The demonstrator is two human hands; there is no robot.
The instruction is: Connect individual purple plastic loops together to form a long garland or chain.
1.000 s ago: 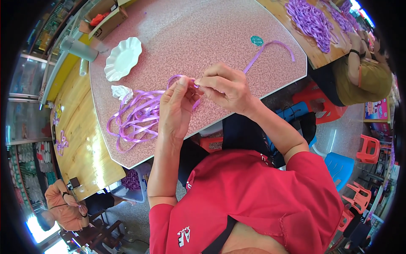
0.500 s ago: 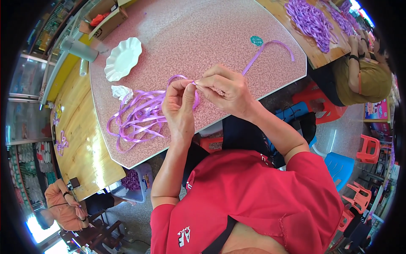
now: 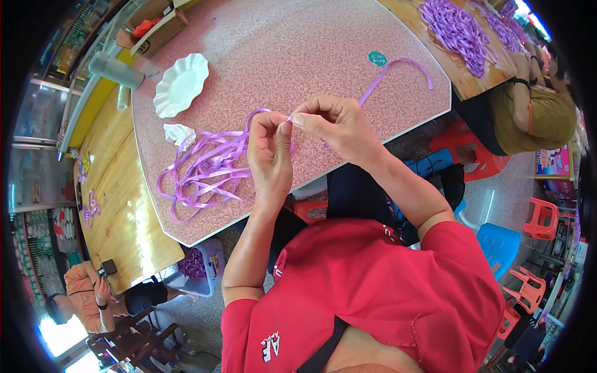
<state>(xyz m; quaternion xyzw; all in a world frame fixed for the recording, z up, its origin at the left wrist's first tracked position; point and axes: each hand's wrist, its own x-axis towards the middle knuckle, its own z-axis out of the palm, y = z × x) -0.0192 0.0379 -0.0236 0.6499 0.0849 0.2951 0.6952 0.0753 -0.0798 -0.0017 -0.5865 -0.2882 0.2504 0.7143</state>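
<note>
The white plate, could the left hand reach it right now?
Probably yes: the plate looks within reach, with just flat tabletop between. But the left hand is pinching purple ribbon, so it may need to let go first.

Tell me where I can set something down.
The widest bare patch on the pink table lies between the white dish and the green disc; a smaller one, between purple ribbon tail and right edge. The near left is crowded: ribbon heap, white wad, left hand.
</note>
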